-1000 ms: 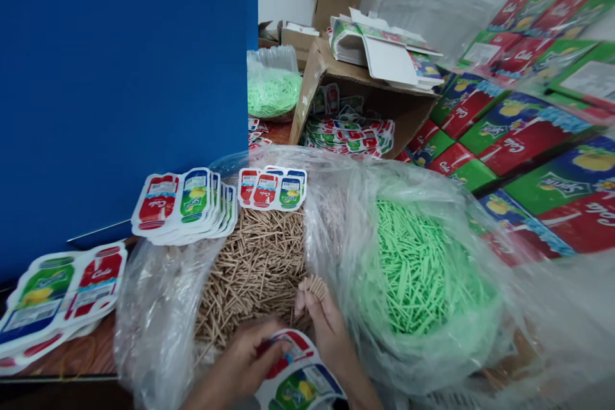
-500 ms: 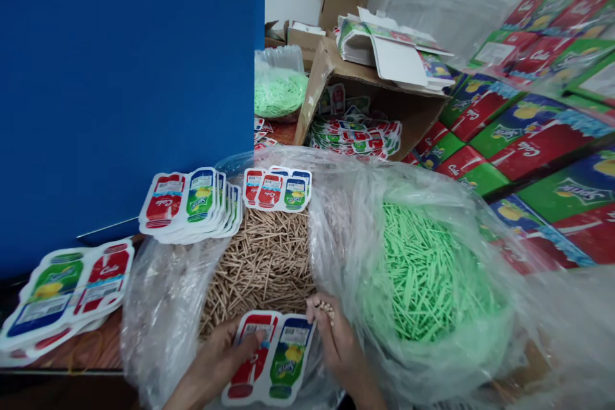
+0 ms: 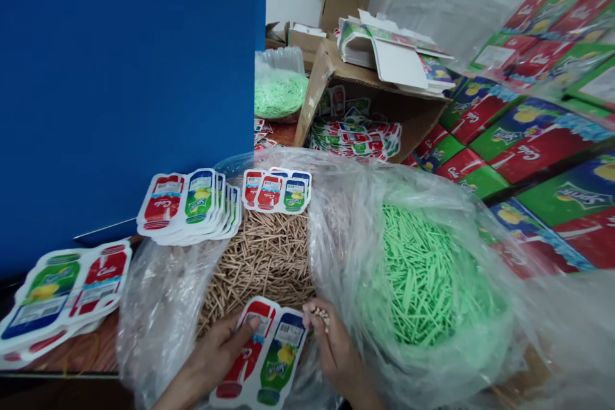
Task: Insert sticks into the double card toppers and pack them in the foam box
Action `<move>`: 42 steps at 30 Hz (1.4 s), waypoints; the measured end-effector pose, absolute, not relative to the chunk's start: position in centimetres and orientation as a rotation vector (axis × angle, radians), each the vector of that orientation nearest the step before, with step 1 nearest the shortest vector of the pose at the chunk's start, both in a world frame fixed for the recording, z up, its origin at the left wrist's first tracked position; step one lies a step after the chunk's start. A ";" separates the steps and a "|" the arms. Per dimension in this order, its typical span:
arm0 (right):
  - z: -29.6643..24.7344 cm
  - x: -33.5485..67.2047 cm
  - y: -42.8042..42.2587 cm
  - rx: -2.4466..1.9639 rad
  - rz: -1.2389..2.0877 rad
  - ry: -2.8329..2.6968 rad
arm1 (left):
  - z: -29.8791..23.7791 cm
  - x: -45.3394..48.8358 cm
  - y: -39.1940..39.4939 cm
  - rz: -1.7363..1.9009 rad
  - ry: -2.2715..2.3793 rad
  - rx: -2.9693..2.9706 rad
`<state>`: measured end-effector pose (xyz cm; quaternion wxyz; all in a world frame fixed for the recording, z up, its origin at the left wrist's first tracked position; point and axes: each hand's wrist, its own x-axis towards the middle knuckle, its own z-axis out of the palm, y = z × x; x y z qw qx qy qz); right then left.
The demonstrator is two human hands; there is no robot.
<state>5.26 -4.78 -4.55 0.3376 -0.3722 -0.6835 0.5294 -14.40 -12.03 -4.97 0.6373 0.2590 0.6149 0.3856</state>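
Note:
At the lower middle, my left hand (image 3: 218, 352) grips a double packet (image 3: 269, 359) by its left edge, thumb on top. The packet is cut like two jars, one red marked Cola, the other green and blue. Beside its upper right corner is my right hand (image 3: 331, 339), closed around a bunch of thin brown sticks (image 3: 321, 315) whose ends show. Whether these fingers touch the packet I cannot tell. Behind both hands, a clear plastic bag (image 3: 163, 295) lies open, full of brown sticks (image 3: 264, 256). Smaller packets (image 3: 277, 191) rest on the far side of those sticks.
Stacked packets (image 3: 189, 205) lie left of the sticks, and more packets (image 3: 62, 295) sit on the table's left. A bag of green sticks (image 3: 418, 275) stands to the right. Behind are a cardboard box (image 3: 312, 93), printed cartons (image 3: 523, 134) and a blue panel (image 3: 125, 77).
The packet in my left hand has tilted clockwise and shifted slightly left. My right hand, with its sticks, has moved a little left.

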 end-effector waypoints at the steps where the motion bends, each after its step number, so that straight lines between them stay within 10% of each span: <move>1: -4.6 5.3 -4.8 -0.971 1.377 -1.781 | -5.1 -14.4 -12.0 0.849 1.436 0.633; 20: -2.1 2.7 -4.2 -1.060 1.889 -0.681 | -4.9 -13.9 -10.1 0.807 1.618 1.687; 42: -3.7 1.3 -5.8 -1.003 1.624 -1.296 | -5.4 -13.4 -9.7 0.772 1.584 1.499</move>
